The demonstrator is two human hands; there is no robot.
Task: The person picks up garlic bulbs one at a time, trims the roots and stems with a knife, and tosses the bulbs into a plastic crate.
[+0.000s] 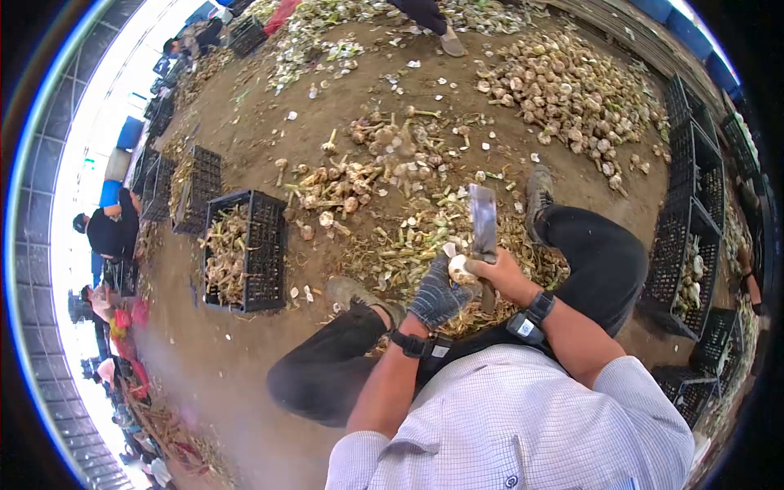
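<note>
A pale garlic bulb (460,270) is held in my left hand (441,296), which wears a grey knit glove with the fingers closed around it. My bare right hand (508,278) grips a knife (483,219) with a broad metal blade that points away from me. The right thumb lies close to the bulb; whether it touches cannot be made out. Below both hands, between my legs, cut stalks and peelings (408,253) cover the ground. Just beyond them is a small heap of garlic with stems (343,186).
A black crate of stalky garlic (263,245) stands to the left. A large garlic pile (563,90) lies at the far right. Black crates (682,245) line the right side, one holding trimmed bulbs (692,278). Other people (114,229) sit along the left; one person's leg (429,16) shows ahead.
</note>
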